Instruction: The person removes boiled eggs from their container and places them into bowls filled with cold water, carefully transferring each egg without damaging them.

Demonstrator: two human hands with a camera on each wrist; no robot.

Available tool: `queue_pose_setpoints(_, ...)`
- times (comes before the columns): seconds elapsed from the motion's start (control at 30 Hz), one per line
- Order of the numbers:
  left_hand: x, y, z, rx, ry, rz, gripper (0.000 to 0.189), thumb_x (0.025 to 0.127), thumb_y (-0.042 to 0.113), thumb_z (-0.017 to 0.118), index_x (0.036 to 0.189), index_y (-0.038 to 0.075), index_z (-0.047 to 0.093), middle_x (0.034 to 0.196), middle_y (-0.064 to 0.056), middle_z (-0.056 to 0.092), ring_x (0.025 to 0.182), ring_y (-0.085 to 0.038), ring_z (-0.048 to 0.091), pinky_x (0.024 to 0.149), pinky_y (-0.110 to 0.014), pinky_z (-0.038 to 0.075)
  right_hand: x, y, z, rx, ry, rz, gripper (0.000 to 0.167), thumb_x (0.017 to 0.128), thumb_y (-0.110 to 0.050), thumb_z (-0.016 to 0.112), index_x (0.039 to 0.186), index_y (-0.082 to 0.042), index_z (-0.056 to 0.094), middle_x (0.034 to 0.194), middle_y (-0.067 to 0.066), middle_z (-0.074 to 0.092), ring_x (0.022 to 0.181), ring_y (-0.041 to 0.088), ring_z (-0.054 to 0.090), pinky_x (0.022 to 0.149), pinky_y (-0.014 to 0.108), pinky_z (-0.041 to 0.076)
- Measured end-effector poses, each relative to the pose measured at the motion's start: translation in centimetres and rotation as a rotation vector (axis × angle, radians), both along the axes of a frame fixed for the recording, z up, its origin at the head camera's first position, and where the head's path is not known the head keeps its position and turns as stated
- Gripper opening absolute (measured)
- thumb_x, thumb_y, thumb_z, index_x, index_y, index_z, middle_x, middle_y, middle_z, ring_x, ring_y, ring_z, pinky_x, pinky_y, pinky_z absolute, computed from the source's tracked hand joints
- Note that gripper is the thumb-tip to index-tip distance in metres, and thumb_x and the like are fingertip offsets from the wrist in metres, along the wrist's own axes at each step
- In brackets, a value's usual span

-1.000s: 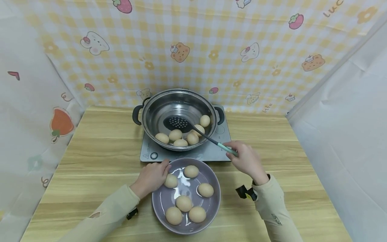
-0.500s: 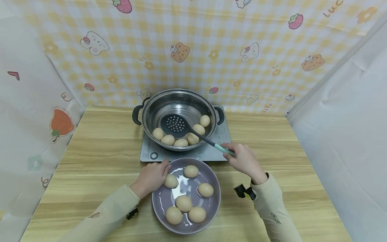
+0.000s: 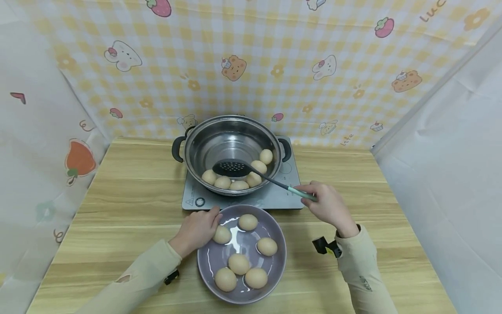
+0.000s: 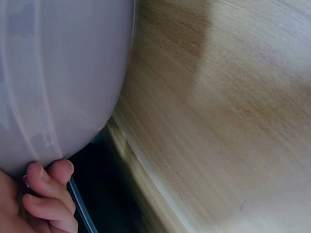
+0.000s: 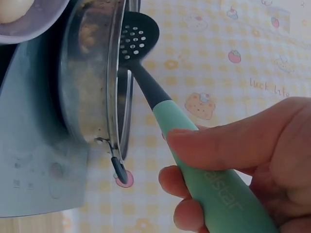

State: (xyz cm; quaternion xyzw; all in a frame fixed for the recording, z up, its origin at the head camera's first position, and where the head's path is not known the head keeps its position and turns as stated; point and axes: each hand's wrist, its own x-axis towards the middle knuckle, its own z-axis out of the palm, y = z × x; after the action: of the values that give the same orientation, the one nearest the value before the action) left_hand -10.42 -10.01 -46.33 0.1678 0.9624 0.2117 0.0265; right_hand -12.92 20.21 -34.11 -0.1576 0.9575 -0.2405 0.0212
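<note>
My right hand [image 3: 326, 205] grips the pale green handle of a dark skimmer [image 3: 231, 168] with round holes. The skimmer's head is inside a wide steel pot [image 3: 204, 127], close behind several brown eggs [image 3: 239, 185] that lie along its front and right wall. In the right wrist view, the thumb lies along the handle [image 5: 209, 187] and the fingers curl beneath it. Nearer me, a purple-grey bowl [image 3: 211, 261] holds several more eggs [image 3: 239, 264]. My left hand [image 3: 199, 231] holds this bowl by its far left rim, fingers curled underneath in the left wrist view.
The pot stands on a flat grey induction cooker [image 3: 259, 201], with black side handles [image 3: 178, 149] sticking out left and right. All rests on a wooden table [image 3: 129, 192]. A yellow checked cloth [image 3: 274, 87] rises behind it, with white sheets on both sides.
The skimmer first swung left, then its head tipped and dipped nearer the front eggs, while my right hand shifted right. Eggs in the pot rolled left, then slightly right. My left hand stayed put.
</note>
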Motion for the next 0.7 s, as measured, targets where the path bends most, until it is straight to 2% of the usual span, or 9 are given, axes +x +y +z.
queue_pose_setpoints(0.2,0.0,0.0,0.0,0.004,-0.010,-0.002,0.018,0.095,0.024,0.044,0.079,0.015,0.047,0.053,0.004,0.042,0.049,-0.015,0.045,0.044,-0.030,0.033,-0.4,-0.4,-0.3,0.014,-0.011,0.021,0.028,0.078,-0.001,0.065,0.106,-0.006,0.067,0.075,0.002,0.059,0.052,0.011,0.041,0.049,0.027,0.034)
queue_pose_setpoints(0.43,0.0,0.0,-0.1,0.000,-0.009,0.000,0.019,0.095,0.024,0.044,0.078,0.015,0.046,0.053,0.004,0.042,0.048,-0.015,0.044,0.044,-0.031,0.032,-1.8,-2.4,-0.2,0.025,-0.051,0.056,0.029,0.080,-0.005,0.063,0.109,-0.009,0.066,0.080,0.005,0.061,0.051,0.012,0.041,0.049,0.027,0.034)
queue_pose_setpoints(0.57,0.0,0.0,-0.1,-0.007,-0.014,0.005,0.019,0.095,0.024,0.044,0.078,0.015,0.046,0.053,0.004,0.043,0.049,-0.016,0.045,0.044,-0.031,0.032,-2.3,-3.6,-0.2,0.020,-0.071,0.095,0.029,0.082,-0.006,0.062,0.110,-0.008,0.065,0.077,0.004,0.060,0.048,0.011,0.038,0.047,0.026,0.033)
queue_pose_setpoints(0.7,0.0,0.0,0.0,-0.004,-0.011,0.003,0.019,0.095,0.024,0.044,0.078,0.015,0.046,0.053,0.004,0.043,0.049,-0.015,0.045,0.044,-0.030,0.032,-2.4,-4.5,-0.2,0.007,-0.079,0.138,0.026,0.082,-0.006,0.061,0.107,-0.008,0.066,0.067,0.000,0.054,0.049,0.010,0.038,0.049,0.025,0.032)
